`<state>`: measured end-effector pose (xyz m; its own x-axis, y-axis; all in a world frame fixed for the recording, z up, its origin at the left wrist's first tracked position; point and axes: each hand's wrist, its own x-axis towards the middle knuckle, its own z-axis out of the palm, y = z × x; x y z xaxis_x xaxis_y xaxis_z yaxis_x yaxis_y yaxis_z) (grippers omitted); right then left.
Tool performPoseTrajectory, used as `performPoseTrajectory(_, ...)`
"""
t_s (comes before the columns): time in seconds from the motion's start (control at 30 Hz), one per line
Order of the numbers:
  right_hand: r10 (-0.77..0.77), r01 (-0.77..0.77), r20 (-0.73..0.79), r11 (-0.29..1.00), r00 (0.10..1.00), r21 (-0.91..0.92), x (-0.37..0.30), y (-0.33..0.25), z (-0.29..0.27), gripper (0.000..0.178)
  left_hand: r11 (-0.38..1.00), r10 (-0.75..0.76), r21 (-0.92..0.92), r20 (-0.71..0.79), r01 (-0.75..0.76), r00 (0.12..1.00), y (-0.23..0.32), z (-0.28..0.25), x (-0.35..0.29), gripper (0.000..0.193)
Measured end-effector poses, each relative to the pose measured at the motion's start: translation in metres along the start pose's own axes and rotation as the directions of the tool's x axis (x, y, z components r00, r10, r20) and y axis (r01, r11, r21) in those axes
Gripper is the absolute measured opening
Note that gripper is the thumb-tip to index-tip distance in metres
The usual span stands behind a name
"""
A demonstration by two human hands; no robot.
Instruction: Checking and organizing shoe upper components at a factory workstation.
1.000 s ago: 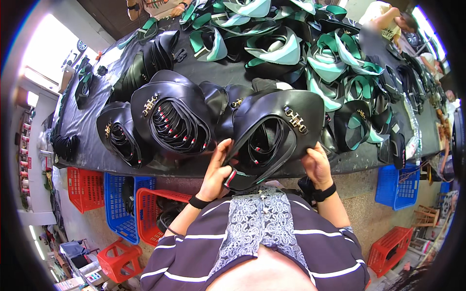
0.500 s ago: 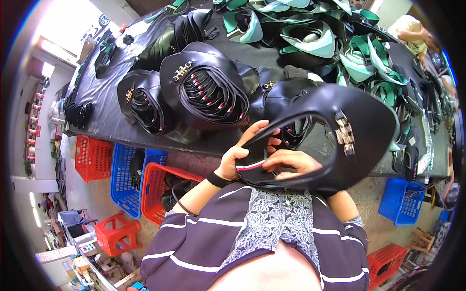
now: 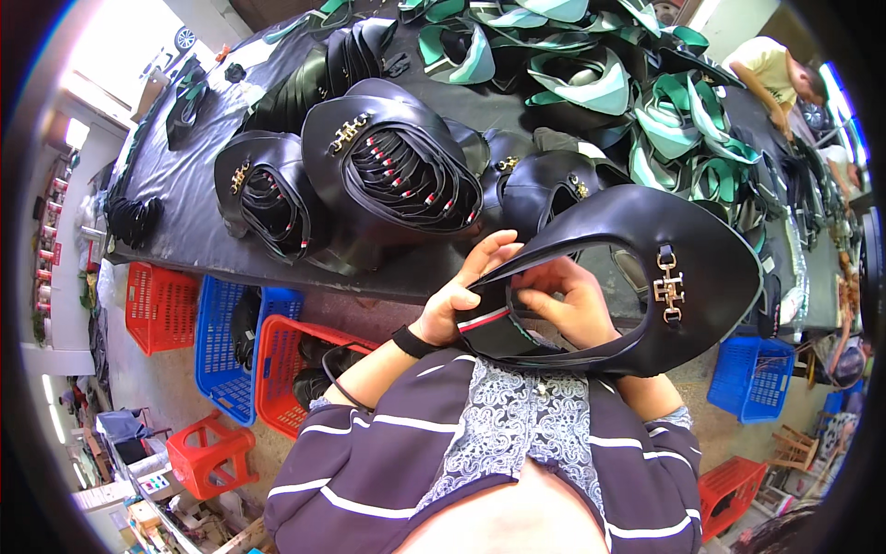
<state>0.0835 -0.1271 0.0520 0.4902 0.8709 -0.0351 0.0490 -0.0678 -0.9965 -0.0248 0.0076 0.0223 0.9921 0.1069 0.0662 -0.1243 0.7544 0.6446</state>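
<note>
A black shoe upper (image 3: 724, 268) with a gold chain ornament hangs before my chest, its rounded toe pointing right. My left hand (image 3: 450, 305) is closed on its heel end, thumb along the edge. Inside the opening my right hand (image 3: 574, 300) has its fingers curled and pressed to the heel's inner face, beside a red and white stripe. Part of that hand is hidden behind the upper. On the table beyond, a large nested stack of black uppers (image 3: 318, 152) stands left of the held piece, with a smaller stack (image 3: 233, 189) beside it.
Green-lined uppers (image 3: 591, 83) crowd the back right of the black-covered table (image 3: 185, 235). Below its edge stand red (image 3: 161, 309) and blue baskets (image 3: 214, 369), a red stool (image 3: 208, 457) and another blue basket (image 3: 752, 379). A person (image 3: 771, 74) leans in at the far right.
The upper has turned so its ornament faces me more and has lowered slightly. My right fingers have curled tighter at the heel. The person at the far right has leaned further into view.
</note>
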Motion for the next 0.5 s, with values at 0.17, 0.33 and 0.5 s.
performPoseTrajectory(0.17, -0.162, 0.184, -0.239, 0.980, 0.957, 0.077, 0.002, -0.005, -0.006, 0.040, 0.967, -0.142, -0.216, -0.010, 0.137, 0.990, 0.000, 0.005, -0.002, 0.080)
performPoseTrajectory(0.33, -0.093, 0.156, -0.364, 0.977, 0.927, 0.147, 0.003, -0.011, 0.004, 0.055, 0.905, -0.250, -0.342, 0.057, 0.254, 0.967, -0.009, -0.005, -0.007, 0.072)
performPoseTrajectory(0.5, -0.383, 0.249, -0.289, 0.878, 0.877, -0.409, 0.002, -0.026, 0.002, 0.050, 0.666, -0.289, -0.646, 0.237, 0.373, 0.928, -0.026, -0.046, -0.022, 0.062)
